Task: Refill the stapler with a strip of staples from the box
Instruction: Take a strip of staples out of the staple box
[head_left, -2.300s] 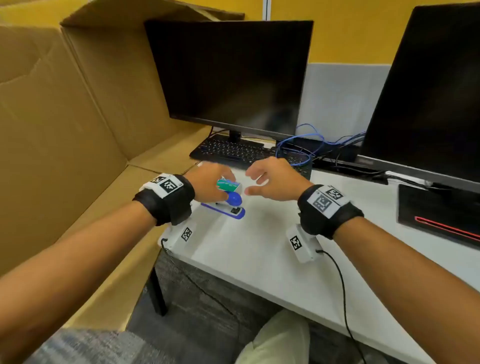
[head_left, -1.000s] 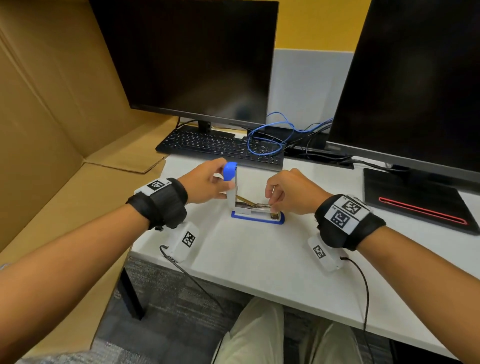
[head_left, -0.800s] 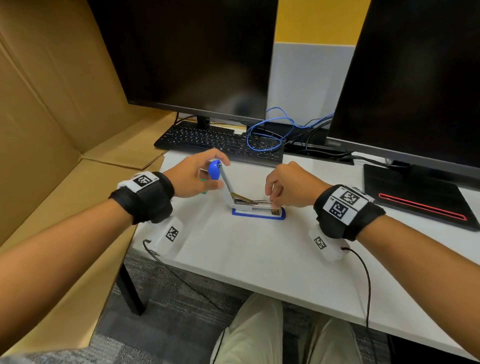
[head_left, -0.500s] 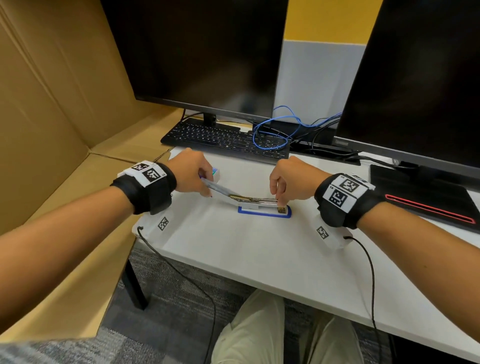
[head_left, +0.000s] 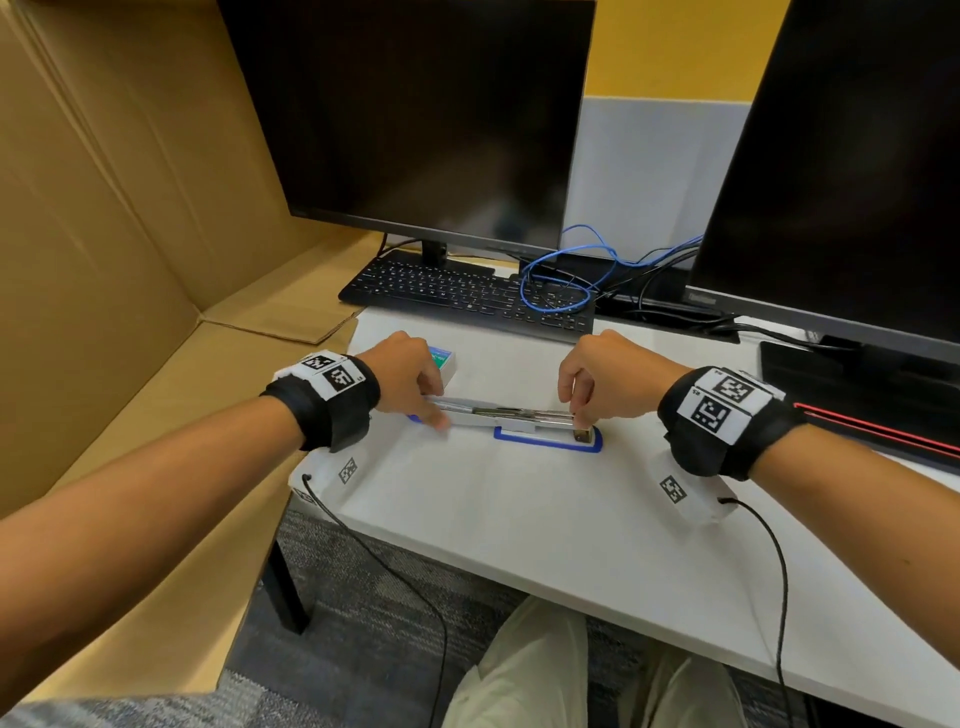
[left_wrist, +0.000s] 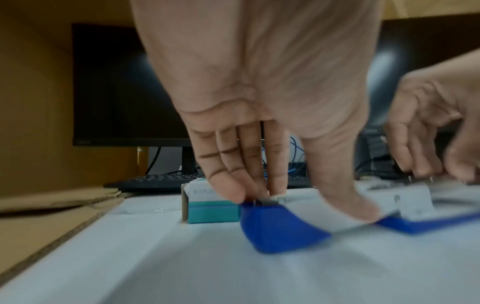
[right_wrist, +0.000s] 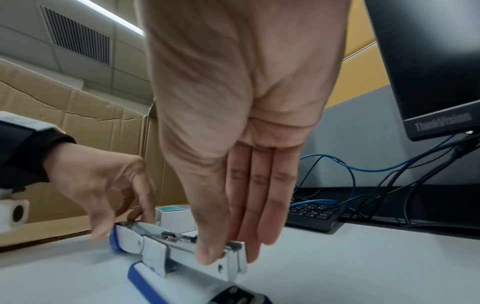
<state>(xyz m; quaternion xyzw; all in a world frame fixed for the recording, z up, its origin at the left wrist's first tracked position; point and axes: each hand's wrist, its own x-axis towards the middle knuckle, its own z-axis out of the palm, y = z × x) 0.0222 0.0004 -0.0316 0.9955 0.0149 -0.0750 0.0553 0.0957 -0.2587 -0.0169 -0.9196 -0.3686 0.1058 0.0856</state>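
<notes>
A blue and white stapler (head_left: 545, 441) lies opened out flat on the white table (head_left: 519, 519). Its lid (left_wrist: 272, 226) is folded back to the left, blue tip down on the table. My left hand (head_left: 410, 384) pinches that lid near its tip between thumb and fingers (left_wrist: 233, 193). My right hand (head_left: 597, 384) pinches the front end of the metal magazine (right_wrist: 233, 255) between thumb and fingers. The teal and white staple box (head_left: 444, 361) stands just behind my left hand. I see no loose strip of staples.
A black keyboard (head_left: 467, 296) and a tangle of blue cable (head_left: 561, 280) lie behind the stapler, below two dark monitors (head_left: 415, 114). Large cardboard sheets (head_left: 104, 260) stand along the left. A black pad with red lines (head_left: 857, 405) lies at the right.
The stapler's lid, held upright a second ago, has swung back and down to the left with my left hand until it lies flat. My right hand stayed at the magazine's front.
</notes>
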